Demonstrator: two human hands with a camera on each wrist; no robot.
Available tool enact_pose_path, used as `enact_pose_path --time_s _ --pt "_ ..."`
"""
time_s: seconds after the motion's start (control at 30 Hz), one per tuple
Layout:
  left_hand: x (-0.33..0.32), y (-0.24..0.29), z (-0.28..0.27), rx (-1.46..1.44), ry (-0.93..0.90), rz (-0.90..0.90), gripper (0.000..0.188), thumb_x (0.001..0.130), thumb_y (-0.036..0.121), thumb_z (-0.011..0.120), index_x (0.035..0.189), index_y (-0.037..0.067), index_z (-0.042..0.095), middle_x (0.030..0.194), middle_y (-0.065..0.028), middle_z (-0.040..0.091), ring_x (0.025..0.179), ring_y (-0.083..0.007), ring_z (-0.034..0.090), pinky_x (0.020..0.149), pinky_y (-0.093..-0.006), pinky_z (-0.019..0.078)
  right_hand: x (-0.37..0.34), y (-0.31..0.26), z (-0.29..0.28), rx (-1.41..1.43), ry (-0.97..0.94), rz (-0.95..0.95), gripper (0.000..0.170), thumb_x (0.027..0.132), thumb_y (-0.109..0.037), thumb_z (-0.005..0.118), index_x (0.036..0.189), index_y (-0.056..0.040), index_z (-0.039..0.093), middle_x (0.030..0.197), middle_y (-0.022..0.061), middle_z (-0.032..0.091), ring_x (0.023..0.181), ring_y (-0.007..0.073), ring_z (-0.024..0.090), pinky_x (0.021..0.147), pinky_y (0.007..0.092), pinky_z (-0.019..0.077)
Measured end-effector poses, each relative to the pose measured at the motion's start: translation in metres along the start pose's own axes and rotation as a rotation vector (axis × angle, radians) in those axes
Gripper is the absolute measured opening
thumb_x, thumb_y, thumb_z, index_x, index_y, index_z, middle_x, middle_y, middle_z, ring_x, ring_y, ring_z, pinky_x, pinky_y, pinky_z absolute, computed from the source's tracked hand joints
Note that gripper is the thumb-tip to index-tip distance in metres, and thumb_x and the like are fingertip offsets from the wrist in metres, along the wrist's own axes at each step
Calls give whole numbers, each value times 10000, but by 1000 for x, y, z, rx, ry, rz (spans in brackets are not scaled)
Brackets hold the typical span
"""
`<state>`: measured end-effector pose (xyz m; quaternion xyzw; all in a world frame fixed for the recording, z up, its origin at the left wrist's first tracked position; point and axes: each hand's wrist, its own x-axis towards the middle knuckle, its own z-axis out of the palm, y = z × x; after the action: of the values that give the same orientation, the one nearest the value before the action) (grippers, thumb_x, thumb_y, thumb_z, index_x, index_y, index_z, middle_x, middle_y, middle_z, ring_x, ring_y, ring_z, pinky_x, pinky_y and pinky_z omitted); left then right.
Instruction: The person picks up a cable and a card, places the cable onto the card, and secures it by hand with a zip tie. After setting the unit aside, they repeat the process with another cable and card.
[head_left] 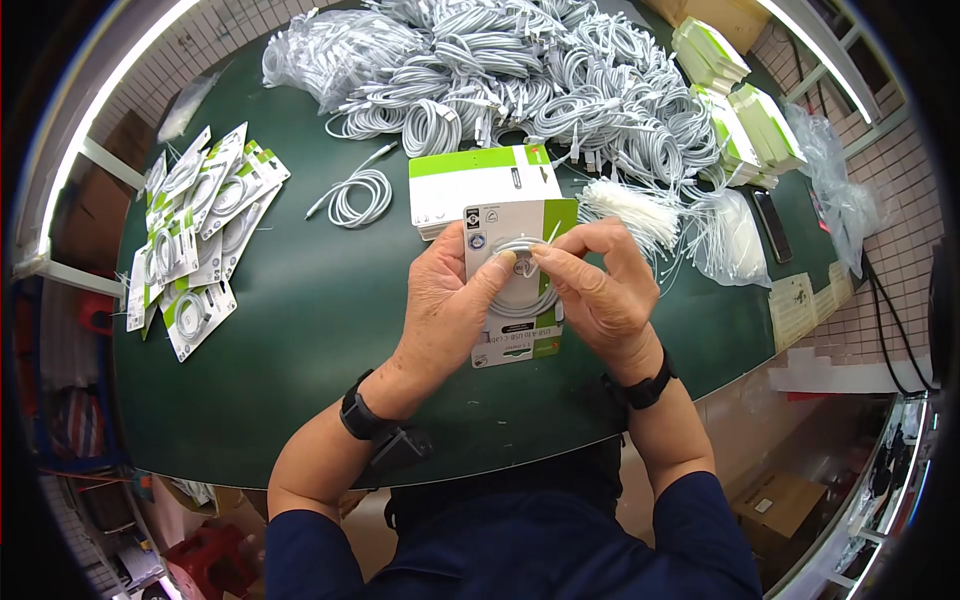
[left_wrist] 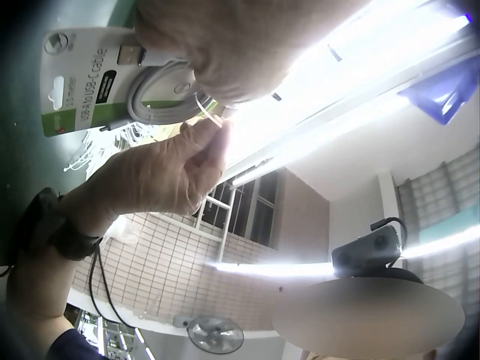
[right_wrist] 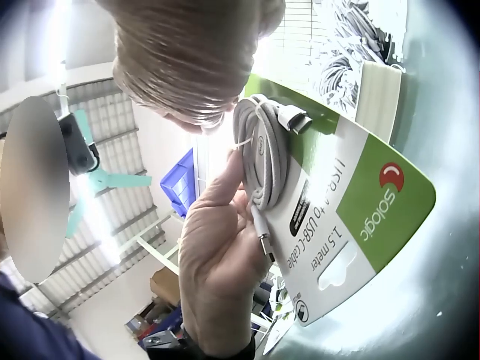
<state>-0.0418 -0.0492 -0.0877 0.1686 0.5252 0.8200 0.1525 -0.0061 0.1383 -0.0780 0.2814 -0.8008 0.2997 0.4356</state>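
Note:
My left hand (head_left: 445, 300) grips a white-and-green cable card (head_left: 490, 350), thumb on its front. A coiled light-grey USB cable (right_wrist: 262, 157) lies against the card face, under the thumb. Both plugs of the cable show in the right wrist view. Thumb and forefinger of my right hand (head_left: 610, 285) pinch a thin white tie (left_wrist: 206, 111) at the coil. Behind the held card stands a stack of blank-faced cards (head_left: 480, 190). One loose coiled cable (head_left: 360, 198) lies left of that stack.
Cards with cables (head_left: 190, 235) are heaped at the table's left. A large pile of grey cables (head_left: 540, 80) spans the back. White ties (head_left: 640, 215), a phone (head_left: 772, 226) and bundled cards (head_left: 765, 130) lie to the right.

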Motion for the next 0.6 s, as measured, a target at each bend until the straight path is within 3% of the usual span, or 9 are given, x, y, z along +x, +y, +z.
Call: enact_pose_path --time_s 0.13,0.23,0.33,0.43,0.6 --pt "-1 2 -4 19 -31 -47 373 1017 19 622 1380 -14 548 1289 -140 695 1142 -177 680 1015 -348 549 -1 1 2 9 8 -47 399 697 83 785 1079 -31 759 1022 98 693 827 222 674 655 322 565" --pt "-1 3 -3 1 -42 -38 374 1018 24 623 1382 -14 547 1289 -138 694 1144 -177 678 1015 -348 547 -3 0 5 25 35 -63 363 712 61 776 1065 -23 759 1025 107 702 844 236 688 654 316 564" --pt "-1 2 -3 2 -41 -36 377 1019 29 625 1385 -16 546 1292 -138 691 1146 -175 676 1013 -347 547 -4 0 5 0 34 -69 334 726 38 768 1052 -31 764 1032 107 723 857 237 701 662 322 564" --pt "-2 4 2 -17 -11 11 306 1020 25 621 1319 -33 593 1196 -118 725 1047 -133 691 912 -298 581 -4 -1 4 -65 30 -87 329 724 25 770 1046 -47 771 1034 96 743 843 232 703 663 328 557" --pt "-2 5 3 -34 -11 5 304 1019 25 626 1315 -35 591 1208 -121 718 1062 -137 687 922 -303 580 -4 1 6 -83 43 -96 342 706 16 788 1038 -65 775 1014 71 751 827 223 699 656 326 545"
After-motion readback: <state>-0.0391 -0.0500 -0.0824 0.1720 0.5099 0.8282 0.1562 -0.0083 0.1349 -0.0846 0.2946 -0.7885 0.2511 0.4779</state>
